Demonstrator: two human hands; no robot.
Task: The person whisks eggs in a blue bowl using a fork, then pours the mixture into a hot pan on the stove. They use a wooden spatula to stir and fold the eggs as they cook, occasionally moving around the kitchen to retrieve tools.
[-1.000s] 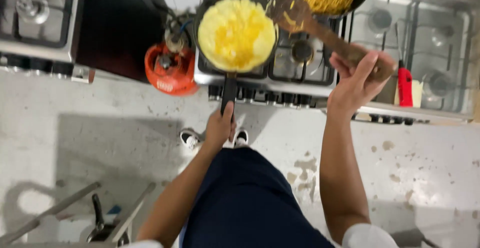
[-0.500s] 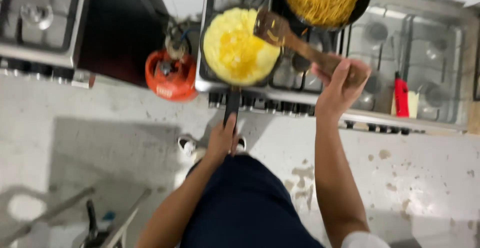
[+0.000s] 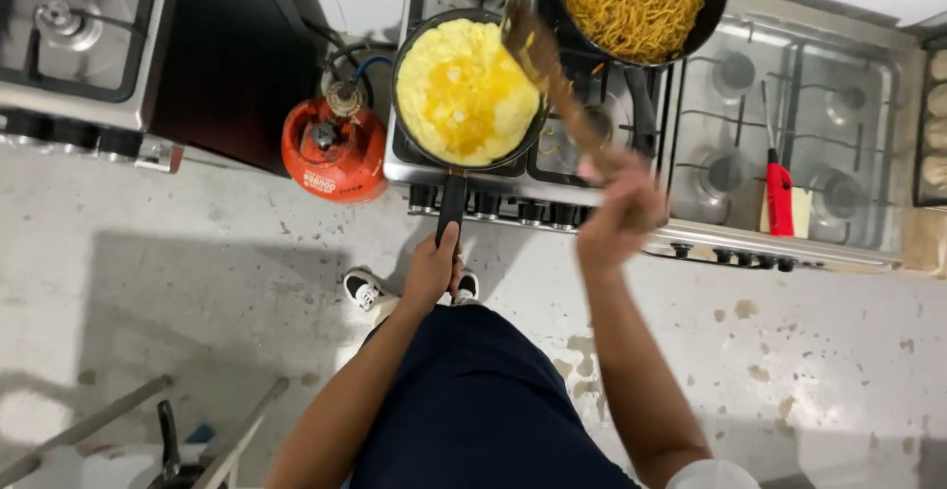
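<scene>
A black frying pan (image 3: 406,114) with a yellow omelette (image 3: 466,92) sits on the front left burner of a steel gas stove (image 3: 848,223). My left hand (image 3: 432,270) grips the pan's black handle (image 3: 451,203). My right hand (image 3: 619,215) holds a wooden spatula (image 3: 548,76), blurred, with its blade over the pan's right rim, at the edge of the omelette.
A second black pan of yellow noodles (image 3: 631,0) stands on the back burner. A red lighter (image 3: 778,193) lies on the stove's right side. A red gas cylinder (image 3: 331,149) stands on the floor left of the stove, beside another stove (image 3: 69,35). My shoes (image 3: 363,290) show below.
My right hand has swung the spatula leftward, from above the noodle pan to the omelette pan's right rim. My left hand stays on the pan handle.
</scene>
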